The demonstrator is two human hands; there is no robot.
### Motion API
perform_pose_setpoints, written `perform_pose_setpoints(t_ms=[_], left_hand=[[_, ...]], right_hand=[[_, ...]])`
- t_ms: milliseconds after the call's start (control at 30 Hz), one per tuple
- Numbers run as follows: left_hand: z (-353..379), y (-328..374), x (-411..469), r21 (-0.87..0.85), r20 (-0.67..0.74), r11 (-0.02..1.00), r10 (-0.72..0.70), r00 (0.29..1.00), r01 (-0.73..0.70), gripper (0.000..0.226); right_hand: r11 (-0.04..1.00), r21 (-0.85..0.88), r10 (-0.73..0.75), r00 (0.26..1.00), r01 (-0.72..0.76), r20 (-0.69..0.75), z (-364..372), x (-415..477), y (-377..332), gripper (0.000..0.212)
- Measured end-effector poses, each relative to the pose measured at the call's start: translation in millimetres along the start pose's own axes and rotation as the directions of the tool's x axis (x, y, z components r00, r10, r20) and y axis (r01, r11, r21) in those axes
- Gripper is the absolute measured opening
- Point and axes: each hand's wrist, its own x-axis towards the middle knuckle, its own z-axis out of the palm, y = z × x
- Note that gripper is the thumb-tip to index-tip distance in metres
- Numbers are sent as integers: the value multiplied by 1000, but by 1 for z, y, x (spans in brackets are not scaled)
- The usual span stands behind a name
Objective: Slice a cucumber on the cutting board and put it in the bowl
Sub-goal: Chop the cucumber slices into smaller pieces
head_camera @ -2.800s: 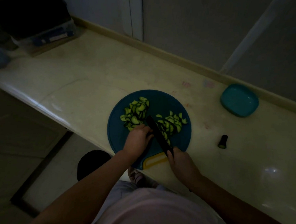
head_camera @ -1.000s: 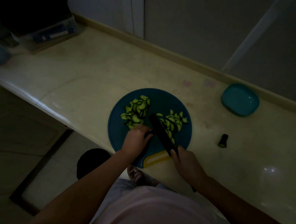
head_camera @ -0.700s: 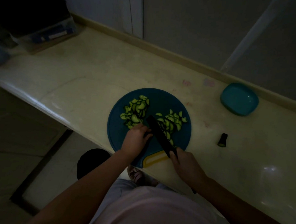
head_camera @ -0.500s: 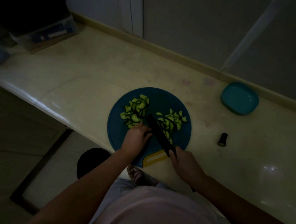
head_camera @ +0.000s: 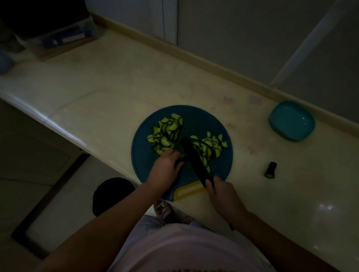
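Observation:
A round blue cutting board (head_camera: 202, 118) with a yellow handle lies at the counter's front edge. Two heaps of cucumber slices rest on it, a left heap (head_camera: 165, 135) and a right heap (head_camera: 210, 145). My left hand (head_camera: 166, 170) is curled over a dark cucumber piece, mostly hidden under the fingers, just below the left heap. My right hand (head_camera: 223, 197) grips the handle of a black knife (head_camera: 196, 159). Its blade lies between the heaps, right beside my left fingers. The teal bowl (head_camera: 291, 123) sits empty at the back right.
A cut cucumber end (head_camera: 270, 170) lies on the pale counter (head_camera: 106, 94) right of the board. A clear box (head_camera: 61, 38) stands at the far left near the wall. The scene is dim.
The knife has made small chopping moves beside my left fingers, and the camera shifted slightly. Heaps, bowl and cucumber end stay where they were.

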Motion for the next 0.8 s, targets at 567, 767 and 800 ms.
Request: perform_pose_setpoints(t_ms=[567,767,800], left_hand=[[0,-4,2,-13,-1,1000,25,1000,-25,13],[1,-5,1,-25,-4,999,48,999,-48,14],[1,-5,0,-27,-3,998,50,999,-50,15]], right_hand=[[1000,1,-30,998,30,50,-5,-5,0,31],[998,-51,-33,999,35,43,3,-5,-1,26],[998,-59,-31,999,32,26,5,-5,-1,30]])
